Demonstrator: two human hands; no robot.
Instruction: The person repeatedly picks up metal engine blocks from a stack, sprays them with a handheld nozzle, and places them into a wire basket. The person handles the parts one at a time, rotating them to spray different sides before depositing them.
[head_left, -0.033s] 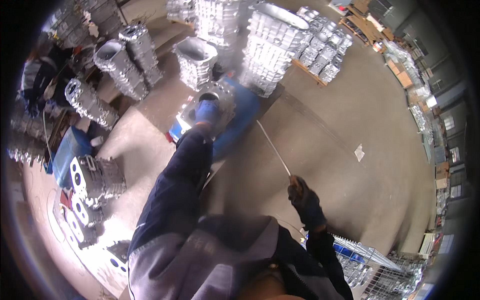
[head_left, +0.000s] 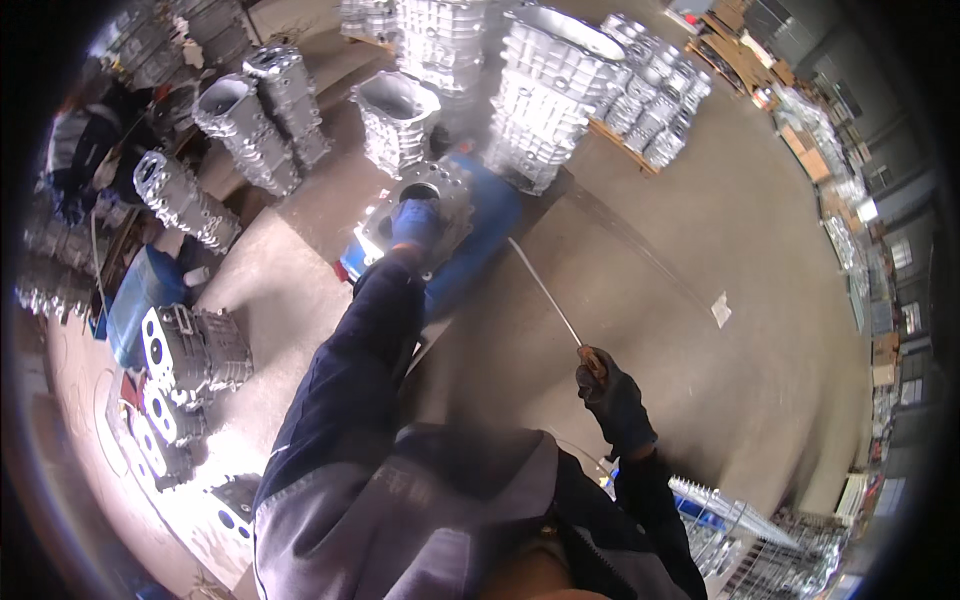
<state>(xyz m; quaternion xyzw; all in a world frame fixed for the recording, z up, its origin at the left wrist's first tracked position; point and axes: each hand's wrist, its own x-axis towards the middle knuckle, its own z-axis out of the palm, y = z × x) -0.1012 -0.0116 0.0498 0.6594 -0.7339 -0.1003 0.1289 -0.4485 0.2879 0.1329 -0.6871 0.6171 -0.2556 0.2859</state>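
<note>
Basically silvery mtl hsg [head_left: 456,205], L hand [head_left: 416,222] at its rnd dark opening [head_left: 419,190].

One head-worn fisheye looks down; the wearer's torso [head_left: 430,520] is close.

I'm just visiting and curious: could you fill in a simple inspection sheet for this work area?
Surface: blue surface beneath the metal casing; brownish floor around.
Things in use: that casing, and a thin rod with a brown handle.
Clutter: pale scrap on the floor.
Hands: left hand, blue-gloved, at the casing's round opening; right hand, dark-gloved, holds the rod's handle.
Cables: none clear enough to identify.
Surroundings: stacked casings; another person, upper left.
</note>
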